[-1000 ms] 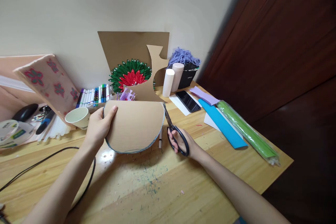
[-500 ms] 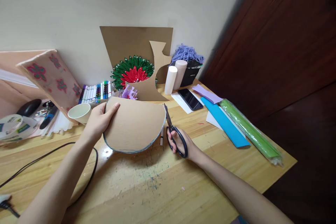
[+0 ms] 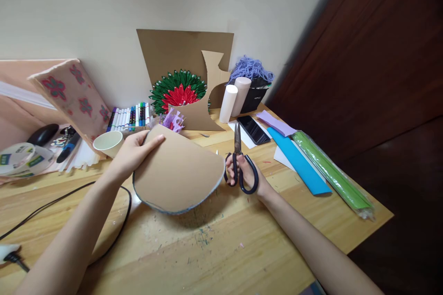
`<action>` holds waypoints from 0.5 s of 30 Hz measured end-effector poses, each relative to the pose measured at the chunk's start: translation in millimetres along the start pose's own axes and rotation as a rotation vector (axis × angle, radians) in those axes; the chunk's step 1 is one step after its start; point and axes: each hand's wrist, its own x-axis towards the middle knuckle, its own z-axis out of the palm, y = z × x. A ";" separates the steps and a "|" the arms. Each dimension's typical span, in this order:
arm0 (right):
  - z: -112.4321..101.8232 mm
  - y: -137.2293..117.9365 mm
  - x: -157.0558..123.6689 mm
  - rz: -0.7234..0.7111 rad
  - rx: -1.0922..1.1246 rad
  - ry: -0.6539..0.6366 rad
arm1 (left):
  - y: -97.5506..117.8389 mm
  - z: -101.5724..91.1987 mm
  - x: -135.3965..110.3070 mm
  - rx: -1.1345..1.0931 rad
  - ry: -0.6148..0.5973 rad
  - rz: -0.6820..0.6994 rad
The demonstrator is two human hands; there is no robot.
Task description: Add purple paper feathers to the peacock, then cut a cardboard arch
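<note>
My left hand (image 3: 140, 150) grips a half-round piece of cardboard (image 3: 178, 173) by its upper left corner, thumb on the face and the other fingers behind. The curved lower edge carries a blue-grey line. The piece is held above the table, tilted down to the right. In my right hand (image 3: 244, 170) is a pair of black-handled scissors (image 3: 238, 147), blades together and pointing up. The scissors are just right of the cardboard's right tip, and their blades are off the cardboard.
Behind stand a cardboard offcut (image 3: 197, 115), a green and red flower piece (image 3: 180, 92), markers (image 3: 129, 117) and a paper cup (image 3: 108, 143). To the right lie a phone (image 3: 254, 130), blue paper (image 3: 299, 161) and a green pack (image 3: 332, 173). A black cable (image 3: 51, 203) crosses the left side.
The scissors have come away from the cardboard's right corner, shifted right, and now point upward with blades together. The cardboard has tilted, its right end dropping lower.
</note>
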 end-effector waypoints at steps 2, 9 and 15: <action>1.1 -6.7 -2.9 -0.028 -0.081 -0.040 | 5.0 8.1 -5.5 0.039 -0.071 -0.001; -2.0 -15.1 -9.2 -0.121 -0.245 0.003 | 5.0 17.0 0.0 -0.221 -0.002 0.007; 4.4 8.8 0.6 -0.234 0.174 0.471 | 0.9 57.5 -5.8 -0.684 -0.151 -0.024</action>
